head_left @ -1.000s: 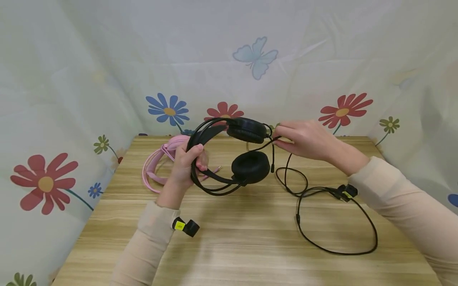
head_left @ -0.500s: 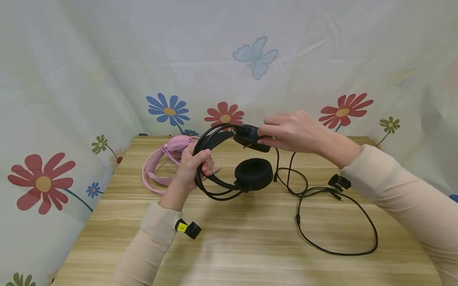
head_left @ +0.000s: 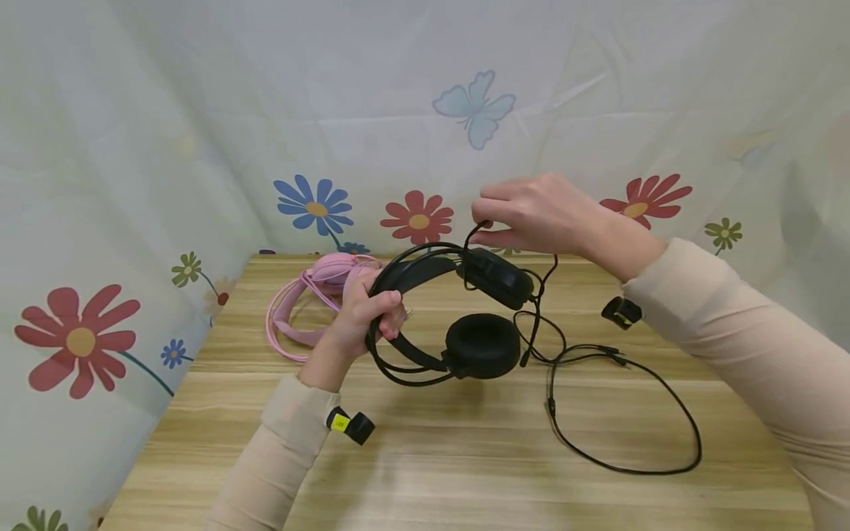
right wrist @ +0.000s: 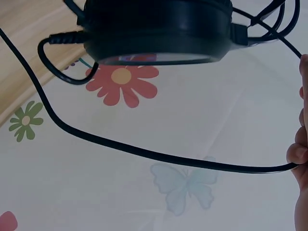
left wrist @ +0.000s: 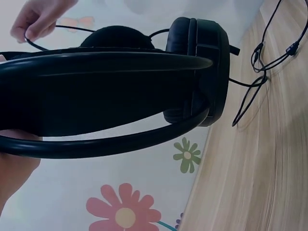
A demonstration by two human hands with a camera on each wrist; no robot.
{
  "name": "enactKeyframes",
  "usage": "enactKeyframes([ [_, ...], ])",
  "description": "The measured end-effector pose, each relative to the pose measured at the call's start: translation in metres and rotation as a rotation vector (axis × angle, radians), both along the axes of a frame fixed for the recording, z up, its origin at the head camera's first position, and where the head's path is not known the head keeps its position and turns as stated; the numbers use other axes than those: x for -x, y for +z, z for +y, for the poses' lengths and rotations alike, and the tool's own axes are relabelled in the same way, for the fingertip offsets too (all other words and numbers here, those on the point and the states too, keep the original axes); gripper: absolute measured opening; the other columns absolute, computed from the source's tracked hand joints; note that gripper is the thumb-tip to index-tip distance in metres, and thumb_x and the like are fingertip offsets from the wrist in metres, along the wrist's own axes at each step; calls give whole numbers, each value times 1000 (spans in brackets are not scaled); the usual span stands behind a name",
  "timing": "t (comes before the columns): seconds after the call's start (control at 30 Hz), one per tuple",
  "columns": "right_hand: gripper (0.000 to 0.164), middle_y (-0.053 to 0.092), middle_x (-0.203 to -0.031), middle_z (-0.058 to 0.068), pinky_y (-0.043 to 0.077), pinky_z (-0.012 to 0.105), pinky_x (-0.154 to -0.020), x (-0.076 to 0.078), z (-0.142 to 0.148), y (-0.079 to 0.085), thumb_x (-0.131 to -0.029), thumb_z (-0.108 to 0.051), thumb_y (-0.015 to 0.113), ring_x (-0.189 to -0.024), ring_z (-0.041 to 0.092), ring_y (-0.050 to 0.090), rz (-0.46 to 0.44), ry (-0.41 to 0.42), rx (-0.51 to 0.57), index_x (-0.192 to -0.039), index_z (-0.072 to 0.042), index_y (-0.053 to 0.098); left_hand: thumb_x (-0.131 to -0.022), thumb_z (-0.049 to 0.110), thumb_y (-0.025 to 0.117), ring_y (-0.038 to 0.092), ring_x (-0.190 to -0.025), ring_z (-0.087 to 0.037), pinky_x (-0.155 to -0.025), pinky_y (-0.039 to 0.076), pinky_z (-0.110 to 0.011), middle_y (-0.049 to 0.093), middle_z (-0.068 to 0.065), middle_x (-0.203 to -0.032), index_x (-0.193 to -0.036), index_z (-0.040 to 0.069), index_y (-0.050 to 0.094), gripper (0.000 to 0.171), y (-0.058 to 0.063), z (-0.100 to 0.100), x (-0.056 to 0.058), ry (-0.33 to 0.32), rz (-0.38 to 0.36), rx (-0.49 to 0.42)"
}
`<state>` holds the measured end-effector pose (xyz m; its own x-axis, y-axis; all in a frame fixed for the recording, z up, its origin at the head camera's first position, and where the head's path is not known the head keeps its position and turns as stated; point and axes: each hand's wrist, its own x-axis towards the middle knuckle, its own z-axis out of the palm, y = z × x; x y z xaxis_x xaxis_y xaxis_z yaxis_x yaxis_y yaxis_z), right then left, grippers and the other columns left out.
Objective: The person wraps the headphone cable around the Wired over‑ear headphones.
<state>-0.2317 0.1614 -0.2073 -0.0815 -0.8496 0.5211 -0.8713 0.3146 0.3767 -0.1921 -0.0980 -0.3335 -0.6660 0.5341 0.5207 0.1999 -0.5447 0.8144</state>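
Observation:
In the head view my left hand [head_left: 355,317] grips the headband of a black headset [head_left: 483,345], held up above the table. Its ear cups face right, and a thin microphone boom [head_left: 531,343] hangs beside them. Over the far ear cup, my right hand [head_left: 541,210] pinches the headset's black cable [right wrist: 144,153]. From those fingers the cable runs in a wide loop, plain in the right wrist view. One stretch passes across the far ear cup and headband side. The left wrist view shows the headband [left wrist: 96,96] close up, with part of my left hand behind it.
A pink headset [head_left: 332,267] lies at the table's back left, partly behind my left hand. The rest of the black cable [head_left: 624,468] lies looped on the wooden table [head_left: 465,479] at the right. A flower-printed curtain [head_left: 372,133] hangs behind the table.
My right hand has risen and moved left with the cable, drawing it over the far ear cup. The black headset has shifted slightly right and down, tilting a little, in my left hand.

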Motion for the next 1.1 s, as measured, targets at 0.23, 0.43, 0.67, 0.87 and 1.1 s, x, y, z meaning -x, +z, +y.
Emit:
enactKeyframes([
  [0.23,23,58,-71,0,33,27,-41,19,9,-2,-75,-23,74,-51,14,49,-93,-66,40,-80,-11,55,-86,27,63,44,-36,-12,-37,29,-26,45,3,-41,-55,9,48,39,0,0,9,-57,22,-14],
  [0.43,17,54,-70,-1,29,26,-44,35,12,-12,-80,-25,69,-51,11,42,-196,-160,41,-81,-14,57,-87,25,61,37,-34,-14,-38,24,-26,44,2,-41,-55,8,47,39,-5,1,19,-162,-14,-76],
  [0.67,9,53,-72,-1,35,26,-52,52,12,-28,-85,-20,64,-55,9,38,-376,-156,43,-88,-11,63,-87,21,60,32,-33,-13,-41,23,-26,44,4,-41,-61,7,52,31,-11,0,25,-251,-82,-131],
  [0.87,10,63,-85,1,44,27,-61,62,11,-38,-90,-15,58,-60,8,46,-528,-124,34,-94,-9,65,-87,19,59,31,-34,-11,-43,20,-25,42,4,-41,-75,4,61,19,-17,-3,29,-313,-113,-194],
  [1.1,14,57,-74,0,42,28,-56,64,22,-53,-93,-19,52,-57,14,47,-870,-215,45,-97,-13,64,-88,16,58,35,-36,-10,-42,20,-23,45,4,-43,-82,2,64,17,-24,-3,32,-396,-137,-285],
])
